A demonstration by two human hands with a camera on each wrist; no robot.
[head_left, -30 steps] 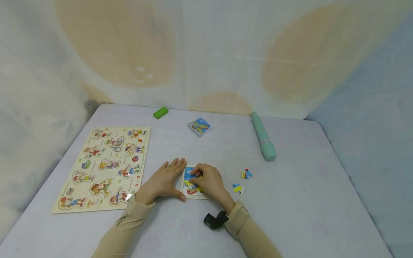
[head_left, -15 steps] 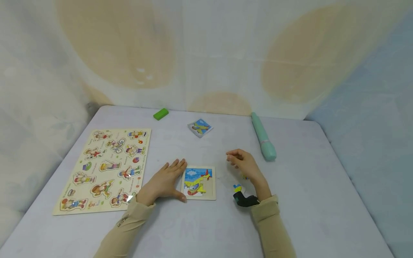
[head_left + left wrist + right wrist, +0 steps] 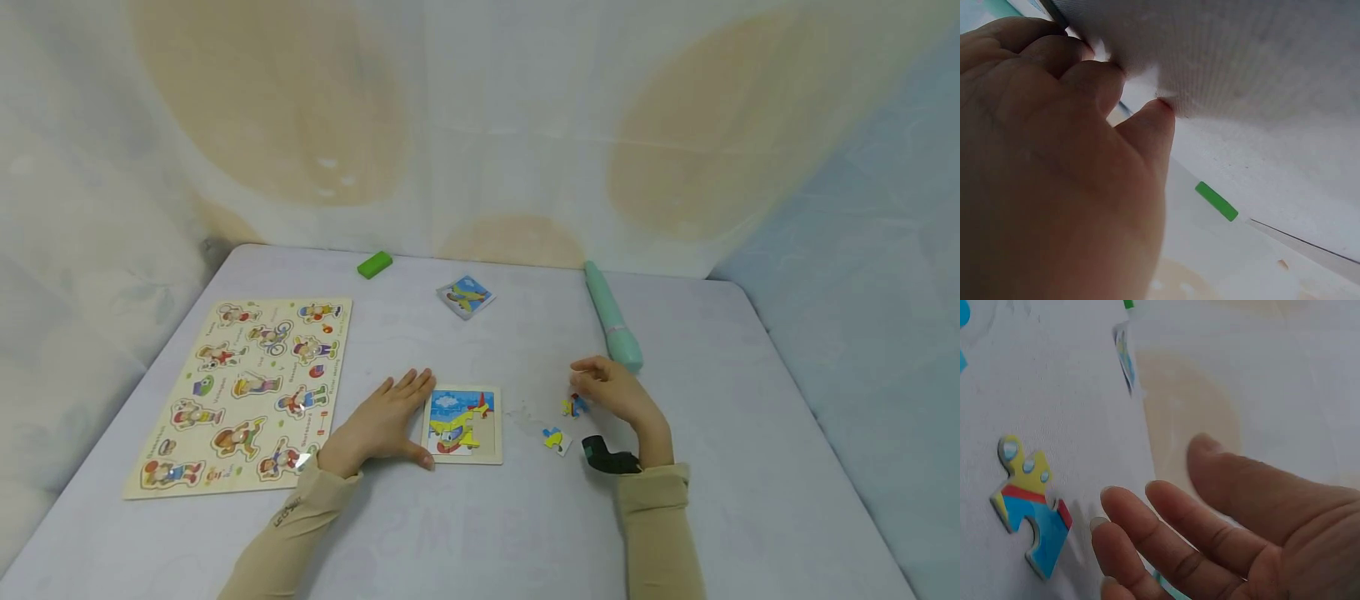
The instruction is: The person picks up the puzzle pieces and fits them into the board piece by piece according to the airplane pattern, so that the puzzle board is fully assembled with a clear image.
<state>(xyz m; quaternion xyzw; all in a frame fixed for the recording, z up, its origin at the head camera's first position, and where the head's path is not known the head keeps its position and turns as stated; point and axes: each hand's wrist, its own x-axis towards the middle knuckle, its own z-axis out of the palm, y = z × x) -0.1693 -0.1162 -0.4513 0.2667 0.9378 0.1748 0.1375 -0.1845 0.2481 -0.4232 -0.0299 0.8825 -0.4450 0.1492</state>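
A small jigsaw puzzle in a wooden tray (image 3: 491,425) shows a yellow airplane on blue; its right side is bare wood. My left hand (image 3: 382,427) lies with fingers straight along the tray's left edge, thumb near its lower corner. Above and beside a yellow, red and blue puzzle piece (image 3: 1034,509), my right hand (image 3: 618,396) hovers with loosely bent fingers and thumb apart, holding nothing. Nearer the front lies a second puzzle piece (image 3: 557,440), yellow and blue with a white corner.
A large board of sports figures (image 3: 240,392) lies on the left. Toward the back are a green block (image 3: 374,265), an airplane picture card (image 3: 466,297) and a pale green tapered stick (image 3: 613,321) behind my right hand. A black wrist device (image 3: 609,457) sits on my right wrist.
My right hand has left the puzzle tray and moved right to the loose pieces, uncovering the airplane picture. The left hand has stayed in place.
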